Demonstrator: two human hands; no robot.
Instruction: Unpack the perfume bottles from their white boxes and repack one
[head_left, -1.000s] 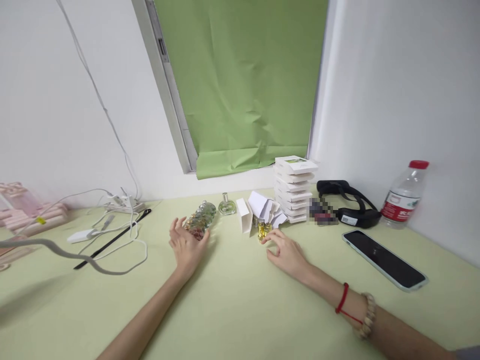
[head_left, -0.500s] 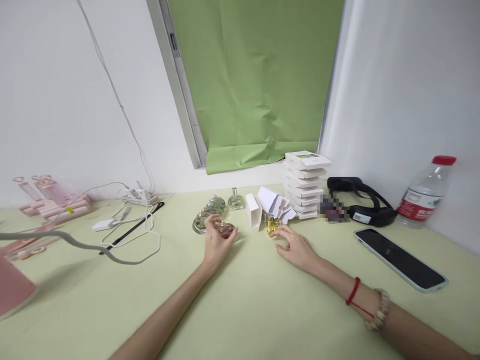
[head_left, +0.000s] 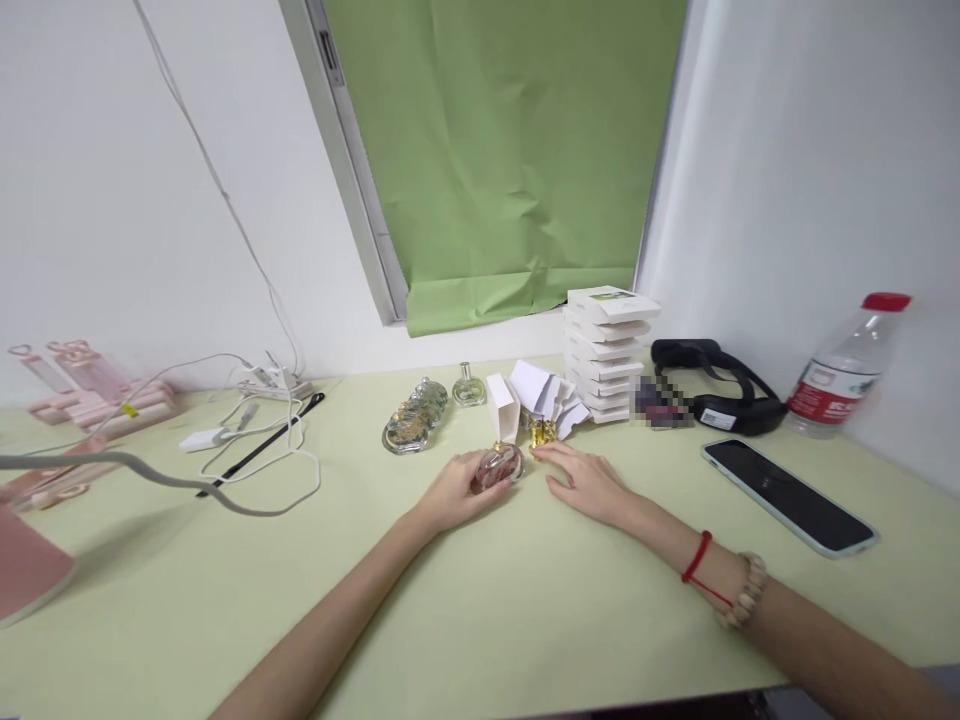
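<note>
Left hand (head_left: 457, 493) — fingers closed about the pink bottle (head_left: 500, 464), before the white box (head_left: 504, 412). Right hand (head_left: 589, 482) — fingers loosely parted, gripping nothing, tips at the gold caps (head_left: 537, 431). Bringing the bottle too near could knock the caps over.

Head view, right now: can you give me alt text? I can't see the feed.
A left hand grasps a pinkish glass bottle over a pale green table, while the right hand's fingertips are at small gold pieces. Behind are a row of glass bottles, a white box, crumpled paper and stacked boxes.
</note>
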